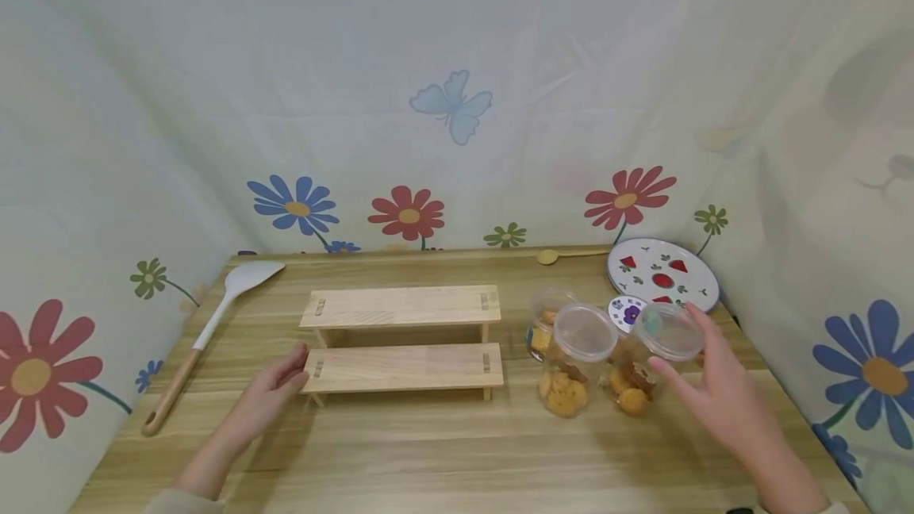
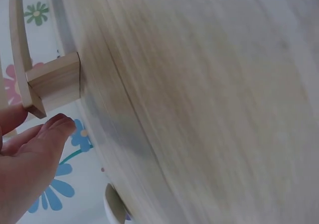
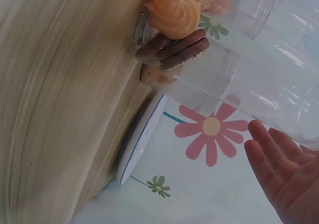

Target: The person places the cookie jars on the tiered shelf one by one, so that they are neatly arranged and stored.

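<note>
- While the right hand point(image 1: 724, 391) is spread about the clear lid point(image 1: 667, 331) of the right-hand jar point(image 1: 630, 393), its thumb and fingers stand apart; contact is hard to judge.
- Seen from the right wrist, those fingers lie nearly straight beside the jar, with a swirled cookie point(image 3: 174, 12) and dark biscuits point(image 3: 180, 51) low inside.
- Thumb and fingers of the left hand point(image 1: 267, 393) are parted too, at the left end of the front wooden shelf point(image 1: 407, 367); whether they press it, I cannot tell. The left wrist view shows its block leg point(image 2: 57, 82) broadside.
- Left of that jar stands a cookie jar point(image 1: 564, 387), with another jar point(image 1: 540, 331) behind.
- Only the head view gives the flowered lid point(image 1: 620, 309), the back wooden shelf point(image 1: 407, 306) and the yellow spoon point(image 1: 547, 258) along the far edge of the desk point(image 1: 400, 458).
- A patterned plate point(image 1: 700, 280) lies by the far right corner, a white-headed turner point(image 1: 214, 325) along the left edge.
</note>
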`<state>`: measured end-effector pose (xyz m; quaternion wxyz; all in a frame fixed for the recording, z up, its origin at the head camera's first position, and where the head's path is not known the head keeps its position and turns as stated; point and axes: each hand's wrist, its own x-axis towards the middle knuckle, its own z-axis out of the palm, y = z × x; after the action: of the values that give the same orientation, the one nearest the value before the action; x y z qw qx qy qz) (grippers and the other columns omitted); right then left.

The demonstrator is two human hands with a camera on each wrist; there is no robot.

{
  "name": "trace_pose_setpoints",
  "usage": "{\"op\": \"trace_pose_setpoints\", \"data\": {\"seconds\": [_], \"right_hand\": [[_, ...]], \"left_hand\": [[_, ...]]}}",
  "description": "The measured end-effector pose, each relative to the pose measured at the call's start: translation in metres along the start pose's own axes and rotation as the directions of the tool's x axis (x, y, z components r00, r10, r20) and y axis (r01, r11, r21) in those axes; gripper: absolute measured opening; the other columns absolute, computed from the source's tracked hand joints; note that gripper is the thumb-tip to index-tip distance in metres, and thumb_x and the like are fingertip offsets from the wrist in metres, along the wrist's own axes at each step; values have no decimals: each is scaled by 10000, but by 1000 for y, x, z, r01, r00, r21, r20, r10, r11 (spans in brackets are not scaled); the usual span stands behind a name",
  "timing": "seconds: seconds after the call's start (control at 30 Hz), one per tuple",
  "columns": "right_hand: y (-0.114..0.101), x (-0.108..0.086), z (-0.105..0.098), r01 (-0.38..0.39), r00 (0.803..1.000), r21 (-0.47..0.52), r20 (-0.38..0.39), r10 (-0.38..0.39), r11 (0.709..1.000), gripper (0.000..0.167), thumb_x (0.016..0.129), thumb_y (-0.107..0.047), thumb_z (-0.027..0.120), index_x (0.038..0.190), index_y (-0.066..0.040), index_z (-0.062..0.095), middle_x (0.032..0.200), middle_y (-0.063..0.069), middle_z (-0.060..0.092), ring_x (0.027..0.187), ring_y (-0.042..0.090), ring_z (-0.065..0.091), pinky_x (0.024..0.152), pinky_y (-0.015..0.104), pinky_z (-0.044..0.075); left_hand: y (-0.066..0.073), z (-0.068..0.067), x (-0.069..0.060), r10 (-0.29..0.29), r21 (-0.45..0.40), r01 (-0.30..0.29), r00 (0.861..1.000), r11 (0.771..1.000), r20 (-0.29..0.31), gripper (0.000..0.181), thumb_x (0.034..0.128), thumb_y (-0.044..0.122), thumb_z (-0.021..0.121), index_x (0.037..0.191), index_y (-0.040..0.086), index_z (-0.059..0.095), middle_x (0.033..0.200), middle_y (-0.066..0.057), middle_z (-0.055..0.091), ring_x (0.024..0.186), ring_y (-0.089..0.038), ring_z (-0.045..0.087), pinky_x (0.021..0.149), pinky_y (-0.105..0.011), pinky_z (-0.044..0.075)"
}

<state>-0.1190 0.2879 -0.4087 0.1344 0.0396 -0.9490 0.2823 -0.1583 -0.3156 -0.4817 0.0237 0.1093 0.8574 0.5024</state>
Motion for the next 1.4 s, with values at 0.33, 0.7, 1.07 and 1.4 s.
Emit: {"op": "trace_pose_setpoints", "data": {"seconds": [0.33, 0.7, 1.07, 1.4], "right_hand": [[-4, 1, -2, -52, 999, -21, 2, 52, 998, 929, 894, -522, 621, 1547, -119, 97, 1390, 328, 393, 990, 501, 562, 739, 615, 524], [-6, 1, -1, -81, 996, -32, -33, 80, 996, 929, 873, -543, 636, 1545, -130, 144, 1313, 342, 462, 927, 471, 597, 663, 555, 560], [-7, -9, -8, -76, 994, -32, -75, 74, 997, 907, 844, -511, 694, 1516, -109, 238, 1209, 337, 539, 868, 442, 624, 629, 520, 575], [-16, -17, -20, -127, 988, 2, -86, 127, 992, 942, 756, -523, 773, 1478, -113, 325, 1218, 272, 554, 976, 414, 584, 698, 520, 569]], "left_hand": [[1, 1, -1, -3, 19, 3, 1000, 1000, -11, 510, 1030, 148, 474, 1413, -147, 312, 1455, -306, 315, 1298, -410, 371, 928, -58, 330], [1, 1, -1, -23, 11, 23, 1000, 1000, -20, 521, 1023, 171, 496, 1409, -138, 332, 1427, -301, 365, 1282, -416, 399, 922, -69, 351], [4, 2, -2, 23, 58, -21, 999, 998, -39, 470, 1015, 97, 495, 1376, -170, 355, 1412, -326, 364, 1268, -434, 405, 931, -64, 338], [2, 2, -1, 32, 164, -22, 998, 986, -57, 475, 1013, 155, 514, 1382, -122, 400, 1396, -279, 420, 1264, -398, 432, 973, -138, 359]]}}
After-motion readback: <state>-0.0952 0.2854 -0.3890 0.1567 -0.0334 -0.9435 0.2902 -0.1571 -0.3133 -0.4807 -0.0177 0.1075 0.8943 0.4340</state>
